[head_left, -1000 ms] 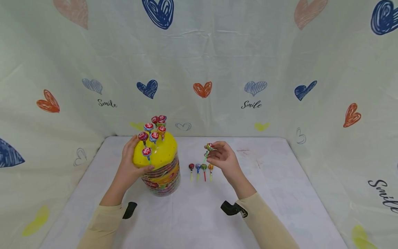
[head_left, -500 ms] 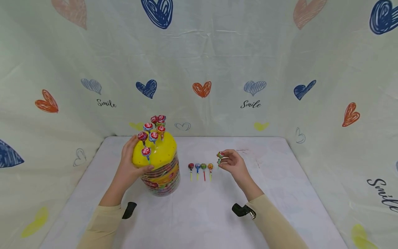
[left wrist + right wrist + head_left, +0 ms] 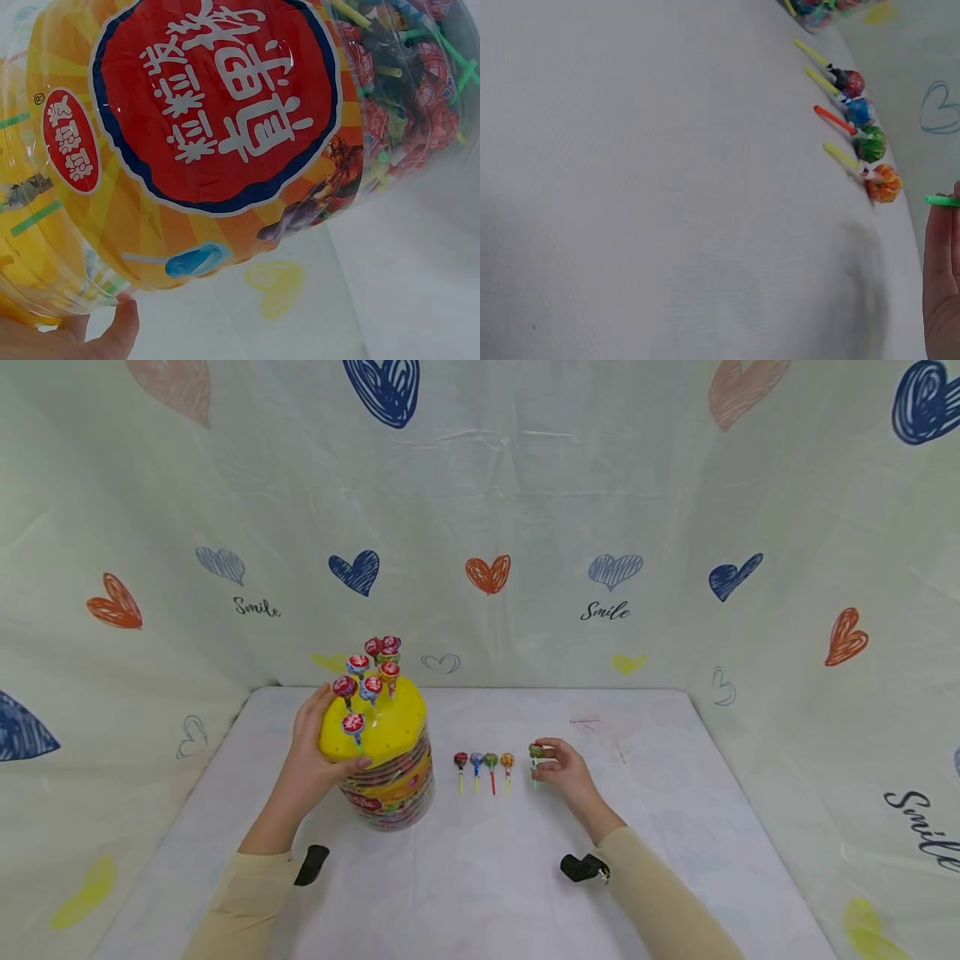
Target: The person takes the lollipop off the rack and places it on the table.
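Observation:
My left hand (image 3: 318, 739) grips the yellow lid (image 3: 397, 714) of a clear plastic candy jar (image 3: 393, 797), thumb at the near side of the lid. Several wrapped lollipops (image 3: 353, 725) stand upright in the lid's holes. In the left wrist view the jar's orange and red label (image 3: 225, 97) fills much of the frame, with more lollipops inside the jar. My right hand (image 3: 567, 772) pinches a green-wrapped lollipop (image 3: 536, 752), stick pointing down, close over the table. The right wrist view shows its green stick (image 3: 939, 200) at my fingers; its head is out of that frame.
Several lollipops lie in a row between the jar and my right hand, among them a blue one (image 3: 860, 112) and an orange one (image 3: 885, 184). A white cloth covers the table (image 3: 465, 877); a heart-printed curtain (image 3: 540, 527) hangs behind it.
My right hand has carried the green lollipop right, past the end of the row, and down toward the table. The left hand keeps its grip on the lid.

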Demonstrator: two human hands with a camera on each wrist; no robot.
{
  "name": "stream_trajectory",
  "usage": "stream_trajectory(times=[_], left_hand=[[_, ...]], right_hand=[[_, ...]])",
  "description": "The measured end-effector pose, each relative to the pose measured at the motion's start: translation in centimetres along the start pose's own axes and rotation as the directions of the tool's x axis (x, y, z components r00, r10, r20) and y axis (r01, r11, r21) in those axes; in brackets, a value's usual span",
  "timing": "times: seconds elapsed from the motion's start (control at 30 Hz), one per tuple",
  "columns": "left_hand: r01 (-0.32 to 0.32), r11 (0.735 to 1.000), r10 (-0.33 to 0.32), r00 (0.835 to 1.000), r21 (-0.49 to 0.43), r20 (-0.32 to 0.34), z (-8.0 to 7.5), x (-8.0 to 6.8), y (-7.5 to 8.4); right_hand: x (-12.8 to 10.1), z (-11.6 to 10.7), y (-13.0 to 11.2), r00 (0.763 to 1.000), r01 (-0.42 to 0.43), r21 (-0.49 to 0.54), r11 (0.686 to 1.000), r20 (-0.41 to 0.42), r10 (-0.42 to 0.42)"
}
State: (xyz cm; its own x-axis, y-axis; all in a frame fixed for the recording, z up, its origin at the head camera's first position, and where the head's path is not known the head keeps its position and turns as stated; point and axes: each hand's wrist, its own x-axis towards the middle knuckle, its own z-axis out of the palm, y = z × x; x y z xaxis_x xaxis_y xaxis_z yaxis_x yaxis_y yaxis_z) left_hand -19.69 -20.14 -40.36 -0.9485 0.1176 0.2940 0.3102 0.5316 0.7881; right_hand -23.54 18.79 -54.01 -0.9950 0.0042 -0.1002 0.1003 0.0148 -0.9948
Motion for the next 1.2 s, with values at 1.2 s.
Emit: stream_trajectory(times=[1.2], left_hand=[[0.015, 1.000, -0.015, 1.000, -0.021, 0.007, 0.1, 0.0, -0.3]], right_hand=[[2.9, 1.3, 2.6, 0.992, -0.088, -0.327, 0.941, 0.057, 0.112]])
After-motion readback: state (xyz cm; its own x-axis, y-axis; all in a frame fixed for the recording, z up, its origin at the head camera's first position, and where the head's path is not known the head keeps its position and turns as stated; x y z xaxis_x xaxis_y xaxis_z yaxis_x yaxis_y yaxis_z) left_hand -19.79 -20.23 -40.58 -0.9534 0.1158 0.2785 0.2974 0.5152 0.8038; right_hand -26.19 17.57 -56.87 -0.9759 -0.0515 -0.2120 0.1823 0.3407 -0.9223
